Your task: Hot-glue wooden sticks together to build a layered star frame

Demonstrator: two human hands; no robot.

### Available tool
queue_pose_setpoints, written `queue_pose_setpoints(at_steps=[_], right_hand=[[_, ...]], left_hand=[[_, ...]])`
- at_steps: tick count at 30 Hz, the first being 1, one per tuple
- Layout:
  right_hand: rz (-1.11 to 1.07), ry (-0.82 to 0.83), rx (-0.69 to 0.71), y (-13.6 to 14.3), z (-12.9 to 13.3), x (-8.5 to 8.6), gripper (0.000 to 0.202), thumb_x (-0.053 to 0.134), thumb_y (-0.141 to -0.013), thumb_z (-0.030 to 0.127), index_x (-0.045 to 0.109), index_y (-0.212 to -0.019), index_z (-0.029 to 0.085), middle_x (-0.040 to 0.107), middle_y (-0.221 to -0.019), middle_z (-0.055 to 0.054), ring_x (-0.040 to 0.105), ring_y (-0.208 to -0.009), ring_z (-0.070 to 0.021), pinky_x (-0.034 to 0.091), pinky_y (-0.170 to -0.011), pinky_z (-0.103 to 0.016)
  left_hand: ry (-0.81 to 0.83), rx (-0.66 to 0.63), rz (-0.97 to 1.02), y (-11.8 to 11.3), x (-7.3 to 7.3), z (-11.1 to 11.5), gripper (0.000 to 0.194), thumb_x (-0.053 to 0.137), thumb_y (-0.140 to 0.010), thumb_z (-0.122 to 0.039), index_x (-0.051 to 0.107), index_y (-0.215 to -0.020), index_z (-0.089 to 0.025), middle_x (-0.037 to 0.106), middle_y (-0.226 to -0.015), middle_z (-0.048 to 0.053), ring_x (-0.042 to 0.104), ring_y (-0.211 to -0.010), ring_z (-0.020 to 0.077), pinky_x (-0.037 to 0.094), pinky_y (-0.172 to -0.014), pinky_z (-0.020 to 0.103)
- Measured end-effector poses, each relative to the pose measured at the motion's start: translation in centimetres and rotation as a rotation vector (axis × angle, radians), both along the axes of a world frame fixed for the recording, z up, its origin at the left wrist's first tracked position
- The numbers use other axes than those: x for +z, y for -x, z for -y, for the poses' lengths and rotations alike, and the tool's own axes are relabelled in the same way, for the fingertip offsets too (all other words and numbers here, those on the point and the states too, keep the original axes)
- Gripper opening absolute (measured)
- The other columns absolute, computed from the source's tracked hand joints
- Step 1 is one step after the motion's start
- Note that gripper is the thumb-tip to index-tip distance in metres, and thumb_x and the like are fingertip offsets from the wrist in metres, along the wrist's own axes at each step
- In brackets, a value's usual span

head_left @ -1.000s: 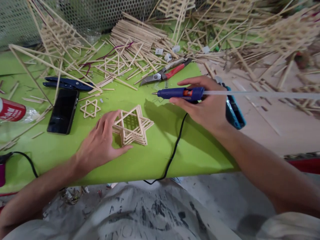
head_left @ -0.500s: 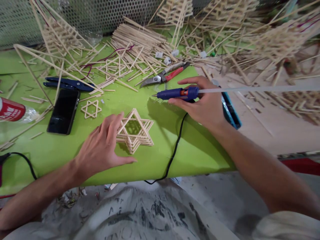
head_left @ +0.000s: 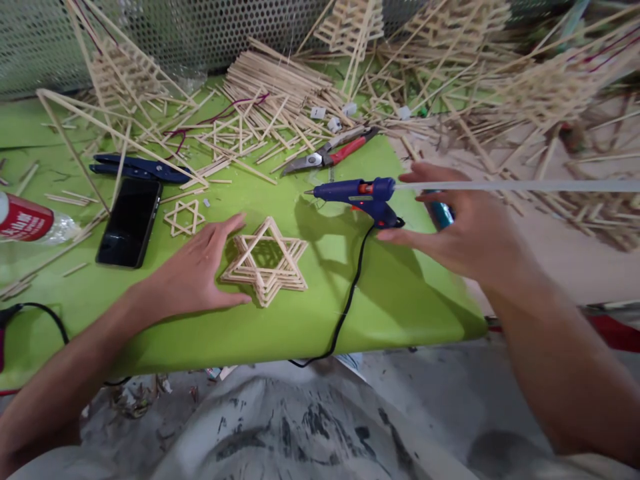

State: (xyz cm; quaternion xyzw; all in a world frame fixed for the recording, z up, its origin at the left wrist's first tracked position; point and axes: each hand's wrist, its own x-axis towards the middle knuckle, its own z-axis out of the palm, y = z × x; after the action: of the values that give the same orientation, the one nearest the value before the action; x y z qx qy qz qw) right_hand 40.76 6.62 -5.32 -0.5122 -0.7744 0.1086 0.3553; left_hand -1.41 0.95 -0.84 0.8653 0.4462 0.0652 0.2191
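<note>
A layered six-pointed star of thin wooden sticks (head_left: pixel 267 263) lies on the green table cover (head_left: pixel 305 327). Just left of it is my left hand (head_left: pixel 193 270), fingers and thumb spread, holding nothing. A blue glue gun (head_left: pixel 360 192) rests on the green cover with its nozzle to the left, a long clear glue stick (head_left: pixel 525 187) out of its back and a black cord below. To its right, my right hand (head_left: pixel 460 223) is open, fingers apart around the rear of the gun and the glue stick without gripping them.
Red-handled cutters (head_left: pixel 333 153) lie behind the glue gun. On the left are a black phone (head_left: pixel 130 223), a blue tool (head_left: pixel 140 168), a small flat star (head_left: pixel 184 218) and a red-labelled bottle (head_left: pixel 25 218). Loose sticks (head_left: pixel 280 80) and stacked stick structures (head_left: pixel 350 27) fill the back.
My right hand has let go of the glue gun and moved right. My left hand has drawn back a little to the left, away from the layered star.
</note>
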Motion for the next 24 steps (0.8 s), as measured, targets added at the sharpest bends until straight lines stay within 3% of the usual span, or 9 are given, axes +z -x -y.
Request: queue_pose_setpoints(at_steps=[3, 5, 7, 8, 9, 11, 13, 18, 24], right_hand=[[0.267, -0.071, -0.142, -0.3, 3.0, 1.0, 0.078, 0.078, -0.082, 0.078, 0.064, -0.14, 0.028, 0.075, -0.119, -0.016, 0.073, -0.099, -0.0386, 0.061, -0.078, -0.052], [0.394, -0.149, -0.204, 0.0, 4.8, 1.9, 0.057, 0.072, -0.092, 0.071, 0.07, -0.123, 0.023, 0.073, -0.11, -0.017, 0.071, -0.103, -0.0399, 0.059, -0.082, -0.051], [0.388, -0.367, -0.131, 0.8, 6.2, 2.5, 0.035, 0.079, -0.092, 0.058, 0.069, -0.091, 0.025, 0.066, -0.075, -0.006, 0.065, -0.071, -0.0283, 0.051, -0.065, -0.042], [0.394, -0.316, -0.08, 1.4, 6.8, 2.7, 0.029, 0.082, -0.092, 0.048, 0.066, -0.088, 0.025, 0.065, -0.073, -0.004, 0.065, -0.07, -0.0247, 0.051, -0.064, -0.039], [0.345, -0.383, 0.038, 2.2, 7.2, 2.9, 0.029, 0.087, -0.089, 0.041, 0.064, -0.082, 0.025, 0.063, -0.068, -0.001, 0.062, -0.064, -0.0208, 0.047, -0.059, -0.036], [0.32, -0.332, 0.191, 4.0, 7.8, 3.0, 0.024, 0.085, -0.09, 0.033, 0.065, -0.086, 0.022, 0.068, -0.074, -0.002, 0.065, -0.066, -0.0188, 0.051, -0.063, -0.034], [0.355, -0.242, 0.308, 5.9, 7.9, 3.0, 0.026, 0.08, -0.095, 0.043, 0.068, -0.096, 0.019, 0.072, -0.082, -0.005, 0.069, -0.074, -0.0211, 0.056, -0.07, -0.036], [0.498, -0.137, 0.377, 9.3, 6.2, 2.3, 0.047, 0.068, -0.101, 0.055, 0.07, -0.118, 0.011, 0.077, -0.102, -0.013, 0.075, -0.093, -0.0284, 0.062, -0.084, -0.041], [0.47, 0.051, 0.449, 10.1, 3.7, 1.9, 0.019, 0.068, -0.102, 0.032, 0.075, -0.109, 0.016, 0.076, -0.099, -0.009, 0.076, -0.085, -0.0255, 0.06, -0.071, -0.037]], left_hand=[[0.034, 0.021, 0.012, -0.1, 0.1, -0.1, 0.113, 0.083, -0.088, -0.051, 0.012, -0.172, -0.022, 0.054, -0.16, 0.017, 0.056, -0.146, 0.0375, 0.044, -0.127, 0.056], [0.021, 0.035, 0.014, -0.1, 0.0, -0.1, 0.106, 0.08, -0.09, -0.047, 0.017, -0.171, -0.021, 0.059, -0.155, 0.015, 0.058, -0.143, 0.0356, 0.045, -0.126, 0.053], [-0.004, 0.045, 0.006, -0.2, 0.0, -0.1, 0.101, 0.079, -0.091, -0.045, 0.021, -0.169, -0.02, 0.061, -0.151, 0.015, 0.06, -0.14, 0.035, 0.047, -0.124, 0.052], [-0.02, 0.05, -0.003, -0.2, -0.1, 0.0, 0.101, 0.08, -0.09, -0.046, 0.022, -0.169, -0.02, 0.062, -0.149, 0.016, 0.061, -0.138, 0.0351, 0.049, -0.122, 0.052], [-0.043, 0.056, -0.014, -0.3, -0.1, 0.0, 0.101, 0.081, -0.089, -0.047, 0.024, -0.168, -0.019, 0.063, -0.147, 0.016, 0.063, -0.136, 0.0354, 0.051, -0.12, 0.051], [-0.097, 0.073, -0.043, -0.4, -0.3, 0.2, 0.103, 0.083, -0.088, -0.051, 0.026, -0.167, -0.018, 0.064, -0.144, 0.018, 0.065, -0.131, 0.0359, 0.055, -0.115, 0.051], [-0.164, 0.088, -0.072, -0.6, -0.4, 0.4, 0.105, 0.084, -0.087, -0.054, 0.027, -0.166, -0.016, 0.066, -0.14, 0.019, 0.068, -0.125, 0.0361, 0.058, -0.109, 0.051], [-0.272, 0.075, -0.094, -1.3, -0.6, 1.2, 0.107, 0.087, -0.085, -0.055, 0.029, -0.164, -0.013, 0.071, -0.126, 0.017, 0.071, -0.111, 0.0333, 0.062, -0.099, 0.047], [-0.334, 0.072, -0.091, -2.1, -0.6, 2.3, 0.112, 0.089, -0.084, -0.055, 0.025, -0.166, -0.011, 0.071, -0.126, 0.019, 0.072, -0.11, 0.0359, 0.062, -0.098, 0.049]])
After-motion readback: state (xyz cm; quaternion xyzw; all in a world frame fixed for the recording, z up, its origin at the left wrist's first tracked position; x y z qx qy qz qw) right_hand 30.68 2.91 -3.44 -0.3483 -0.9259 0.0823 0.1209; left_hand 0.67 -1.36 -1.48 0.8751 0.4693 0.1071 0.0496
